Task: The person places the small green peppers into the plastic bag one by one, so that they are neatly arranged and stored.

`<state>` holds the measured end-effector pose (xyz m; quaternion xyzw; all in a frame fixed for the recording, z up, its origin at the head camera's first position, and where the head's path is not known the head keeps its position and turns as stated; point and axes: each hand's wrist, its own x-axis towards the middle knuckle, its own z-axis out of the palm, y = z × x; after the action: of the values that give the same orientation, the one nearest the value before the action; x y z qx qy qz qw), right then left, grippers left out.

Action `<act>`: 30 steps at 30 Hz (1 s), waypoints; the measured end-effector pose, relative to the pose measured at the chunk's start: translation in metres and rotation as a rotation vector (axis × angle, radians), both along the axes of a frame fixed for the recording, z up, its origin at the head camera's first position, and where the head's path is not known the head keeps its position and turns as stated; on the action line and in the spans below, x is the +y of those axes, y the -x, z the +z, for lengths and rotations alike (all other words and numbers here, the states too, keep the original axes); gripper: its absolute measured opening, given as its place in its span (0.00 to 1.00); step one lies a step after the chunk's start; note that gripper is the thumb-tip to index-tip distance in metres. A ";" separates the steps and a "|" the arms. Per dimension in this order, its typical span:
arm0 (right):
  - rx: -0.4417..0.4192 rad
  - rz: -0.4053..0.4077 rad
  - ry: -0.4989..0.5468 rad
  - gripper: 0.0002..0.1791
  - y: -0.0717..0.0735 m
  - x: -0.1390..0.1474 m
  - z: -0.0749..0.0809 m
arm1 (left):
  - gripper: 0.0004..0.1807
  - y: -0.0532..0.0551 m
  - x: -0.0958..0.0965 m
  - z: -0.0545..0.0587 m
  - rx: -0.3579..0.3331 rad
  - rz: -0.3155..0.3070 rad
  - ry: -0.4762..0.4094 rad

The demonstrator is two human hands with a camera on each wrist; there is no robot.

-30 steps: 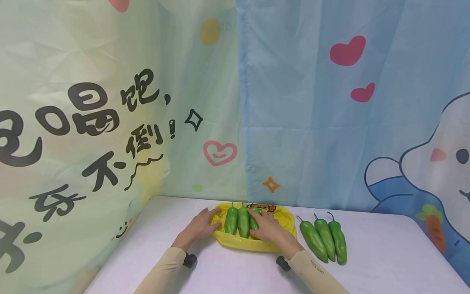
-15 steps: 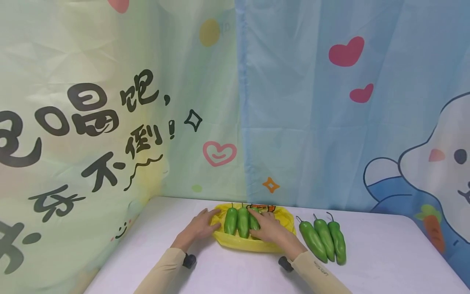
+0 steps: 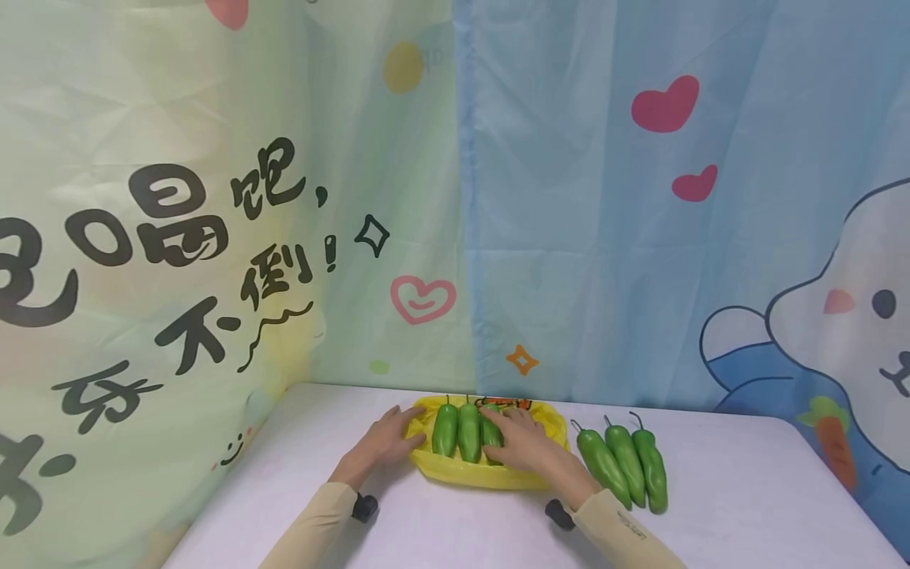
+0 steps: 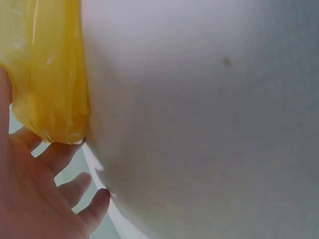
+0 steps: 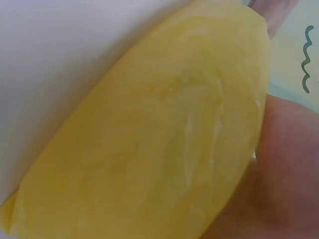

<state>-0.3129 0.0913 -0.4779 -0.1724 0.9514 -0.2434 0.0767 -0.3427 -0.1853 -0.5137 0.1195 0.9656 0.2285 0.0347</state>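
A yellow plastic bag (image 3: pixel 462 474) lies spread on the table, its mouth facing up. In it sit three long green peppers, stems toward the back: a left one (image 3: pixel 445 431), a middle one (image 3: pixel 469 433) and a right one (image 3: pixel 490 433). My left hand (image 3: pixel 389 435) touches the bag's left end, thumb and fingers spread apart; the left wrist view shows its fingers (image 4: pixel 60 157) against the yellow plastic (image 4: pixel 55 64). My right hand (image 3: pixel 524 438) reaches over the bag's front and holds the right pepper, covering part of it. In the right wrist view the bag (image 5: pixel 139 129) hides most of that hand.
Three more green peppers (image 3: pixel 626 462) lie side by side on the white table (image 3: pixel 725 490), just right of the bag. A printed curtain (image 3: pixel 540 197) hangs behind the table and along its left side. Black wrist cameras (image 3: pixel 365 508) sit under both sleeves.
The head view has shifted slightly. My right forearm and wrist camera have moved a little to the right and down. Both hands keep their places at the bag, and the peppers stay put.
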 end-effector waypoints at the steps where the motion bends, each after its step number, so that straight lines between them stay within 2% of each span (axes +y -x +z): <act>1: 0.000 0.001 -0.003 0.38 -0.001 0.001 0.001 | 0.31 0.000 0.000 0.000 0.001 -0.003 0.002; 9: 0.026 0.033 0.028 0.36 -0.011 0.009 0.007 | 0.31 0.001 -0.001 -0.002 0.009 -0.009 0.002; 20: 0.045 0.030 0.041 0.36 -0.018 0.019 0.014 | 0.31 0.001 -0.002 -0.002 0.002 -0.003 0.009; 30: 0.075 0.026 0.035 0.35 -0.022 0.031 0.011 | 0.31 0.001 -0.002 -0.001 -0.001 -0.009 0.006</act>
<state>-0.2913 0.1221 -0.4669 -0.1948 0.9469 -0.2523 0.0410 -0.3432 -0.1871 -0.5145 0.1234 0.9657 0.2254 0.0364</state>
